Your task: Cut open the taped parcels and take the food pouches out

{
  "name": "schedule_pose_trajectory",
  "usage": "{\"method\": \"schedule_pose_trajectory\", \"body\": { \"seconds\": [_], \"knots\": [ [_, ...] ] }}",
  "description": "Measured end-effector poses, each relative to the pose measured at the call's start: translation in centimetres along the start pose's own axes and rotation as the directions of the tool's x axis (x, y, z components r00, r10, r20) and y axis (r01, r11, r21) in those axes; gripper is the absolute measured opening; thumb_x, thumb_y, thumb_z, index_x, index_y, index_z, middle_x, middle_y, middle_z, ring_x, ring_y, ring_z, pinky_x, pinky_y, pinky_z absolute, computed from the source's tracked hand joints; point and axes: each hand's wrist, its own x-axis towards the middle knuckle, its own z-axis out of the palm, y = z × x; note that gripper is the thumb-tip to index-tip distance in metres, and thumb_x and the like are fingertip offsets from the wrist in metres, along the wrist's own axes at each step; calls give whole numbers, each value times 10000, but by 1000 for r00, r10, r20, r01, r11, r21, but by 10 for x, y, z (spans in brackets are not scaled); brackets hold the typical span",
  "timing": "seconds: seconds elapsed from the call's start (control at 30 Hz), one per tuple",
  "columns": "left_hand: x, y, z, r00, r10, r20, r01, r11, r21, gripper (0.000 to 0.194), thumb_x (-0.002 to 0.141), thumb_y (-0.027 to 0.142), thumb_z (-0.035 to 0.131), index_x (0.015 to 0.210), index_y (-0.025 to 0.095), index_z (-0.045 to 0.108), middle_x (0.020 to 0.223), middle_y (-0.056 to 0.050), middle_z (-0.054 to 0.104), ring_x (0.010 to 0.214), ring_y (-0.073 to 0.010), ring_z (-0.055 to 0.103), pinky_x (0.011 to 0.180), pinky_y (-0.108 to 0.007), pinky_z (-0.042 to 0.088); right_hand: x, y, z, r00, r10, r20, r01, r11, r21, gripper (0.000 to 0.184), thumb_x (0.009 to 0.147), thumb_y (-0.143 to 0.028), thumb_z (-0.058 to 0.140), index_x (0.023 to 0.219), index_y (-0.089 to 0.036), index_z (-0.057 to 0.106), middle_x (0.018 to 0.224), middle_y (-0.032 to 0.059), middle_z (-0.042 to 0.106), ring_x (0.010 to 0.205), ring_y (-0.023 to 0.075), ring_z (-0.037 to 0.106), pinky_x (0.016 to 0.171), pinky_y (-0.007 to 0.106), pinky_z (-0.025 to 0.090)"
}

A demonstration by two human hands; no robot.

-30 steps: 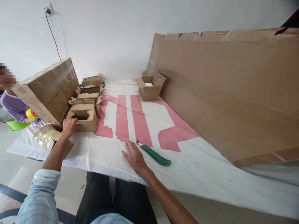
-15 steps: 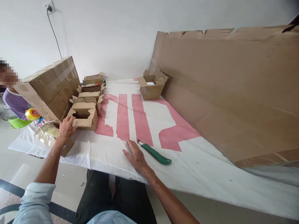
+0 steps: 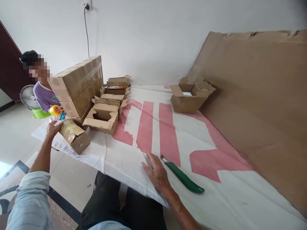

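Note:
At the left table edge my left hand (image 3: 53, 128) reaches the far left side of a taped cardboard box (image 3: 74, 135). Its fingers are stretched out and meet the box's edge, not wrapped round it. My right hand (image 3: 157, 172) lies on the white cloth, fingers spread, with nothing in it. Just right of it rests a green-handled utility knife (image 3: 183, 176), its tip pointing away from me. Beyond the taped box stands an open cardboard box (image 3: 102, 123) with a dark inside.
Several more open boxes (image 3: 116, 89) line up behind, beside a stack of closed, taped boxes (image 3: 79, 86). An open box (image 3: 188, 103) stands before a large leaning cardboard sheet (image 3: 259, 89). A person in a purple shirt (image 3: 44, 95) sits at left, near a yellow tape roll (image 3: 55, 110).
My left hand has left the open box and moved left to the taped box. My right hand stays beside the knife. The view has turned left.

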Motion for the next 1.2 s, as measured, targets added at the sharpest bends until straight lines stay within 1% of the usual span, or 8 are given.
{"method": "schedule_pose_trajectory", "body": {
  "seconds": [0.17, 0.3, 0.47, 0.63, 0.8, 1.0, 1.13, 1.2],
  "knots": [
    [-4, -7, 16, 990, -14, 137, 53, 958, -281, 586, 754, 665, 800, 990, 129, 814, 907, -88, 800, 879, -246, 718, 778, -310, 572, -3, 6, 0, 1000, 13, 19, -12, 1000, -24, 589, 1105, -591, 566, 1563, -224, 618, 1500, 185, 717, 1378, 380, 697, 1167, 593, 598],
    [-31, -10, 24, 985, -6, 172, 73, 919, -387, 656, 698, 756, 810, 918, 139, 830, 793, -52, 759, 803, -228, 674, 704, -296, 512, -4, 8, -1, 1000, 17, 18, -17, 1000, -21, 609, 1091, -606, 571, 1561, -223, 629, 1493, 184, 719, 1384, 387, 687, 1175, 606, 584],
    [-102, -5, 33, 979, 64, 192, 19, 914, -404, 641, 798, 697, 752, 1116, 148, 845, 1012, -72, 833, 1012, -294, 736, 887, -348, 573, -3, 5, -7, 999, 37, 35, -38, 999, 5, 637, 1069, -640, 590, 1530, -205, 659, 1463, 199, 728, 1371, 397, 689, 1184, 628, 571],
    [-189, 24, 48, 962, 184, 202, -73, 886, -459, 628, 915, 622, 702, 1360, 185, 773, 1280, -112, 827, 1215, -340, 740, 1108, -456, 567, 3, -22, -2, 990, 132, 46, -138, 978, 160, 663, 1031, -692, 642, 1508, -234, 698, 1470, 173, 739, 1348, 383, 712, 1170, 605, 590],
    [-247, 54, 72, 883, 283, 374, 19, 775, -632, 623, 953, 640, 743, 1419, 228, 726, 1439, -146, 752, 1223, -337, 744, 884, -392, 633, 14, -60, 8, 971, 207, 118, -237, 872, 428, 620, 1070, -661, 608, 1528, -258, 720, 1524, 165, 749, 1384, 375, 719, 1090, 517, 639],
    [-250, 65, 80, 803, 411, 432, 40, 685, -727, 576, 935, 659, 787, 1332, 244, 823, 1537, -142, 703, 1378, -381, 670, 930, -397, 642, 30, -73, -3, 922, 376, 97, -365, 755, 545, 674, 1032, -746, 589, 1371, -214, 828, 1394, 165, 828, 1437, 409, 694, 1251, 626, 521],
    [-233, 65, 78, 720, 461, 518, 109, 663, -741, 501, 994, 629, 722, 1300, 259, 865, 1628, -131, 652, 1453, -403, 623, 907, -397, 659, 27, -75, -8, 921, 382, 70, -352, 746, 565, 574, 1033, -659, 606, 1346, -241, 845, 1400, 134, 834, 1453, 388, 693, 1234, 593, 552],
    [-228, 66, 79, 706, 505, 496, 65, 651, -757, 437, 996, 563, 756, 1293, 264, 870, 1616, -131, 658, 1476, -388, 608, 1030, -435, 638, 26, -77, -8, 932, 356, 66, -327, 751, 574, 515, 1020, -582, 617, 1335, -248, 850, 1376, 120, 846, 1411, 374, 719, 1195, 557, 589]
  ]
}}
